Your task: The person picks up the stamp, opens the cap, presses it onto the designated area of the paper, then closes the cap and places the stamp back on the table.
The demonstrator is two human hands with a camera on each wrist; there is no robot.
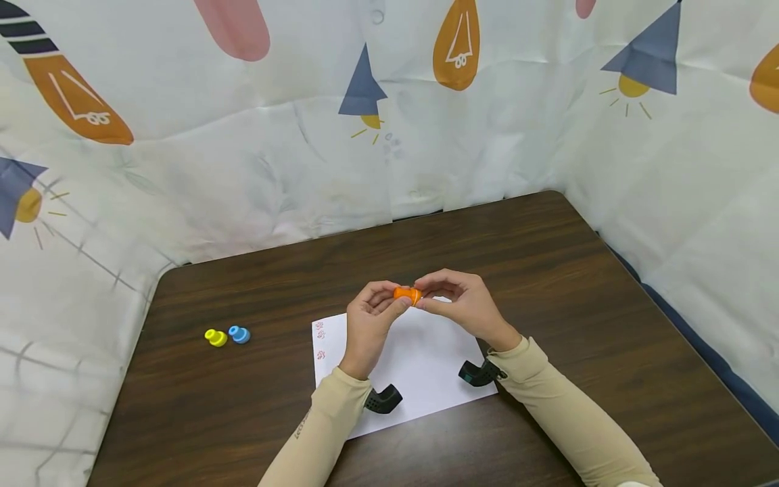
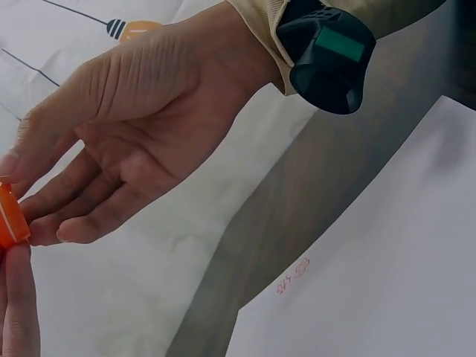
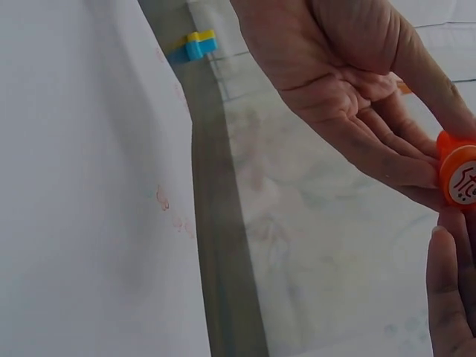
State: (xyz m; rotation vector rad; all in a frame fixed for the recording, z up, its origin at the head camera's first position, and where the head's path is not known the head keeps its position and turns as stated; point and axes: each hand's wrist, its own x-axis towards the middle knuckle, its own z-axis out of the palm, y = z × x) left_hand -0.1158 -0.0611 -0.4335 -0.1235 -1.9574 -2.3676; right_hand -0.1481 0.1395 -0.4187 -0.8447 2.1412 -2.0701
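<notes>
Gripping small, waisted orange plastic stamp (image 1: pixel 404 293) between thumbs and fingertips of left hand (image 1: pixel 370 326) and right hand (image 1: pixel 467 306); best to balance pressure, leaving round, red-marked white end (image 3: pixel 464 183) untouched.

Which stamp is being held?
The orange stamp, held by left hand and right hand; the yellow stamp and blue stamp sit on the table.
</notes>
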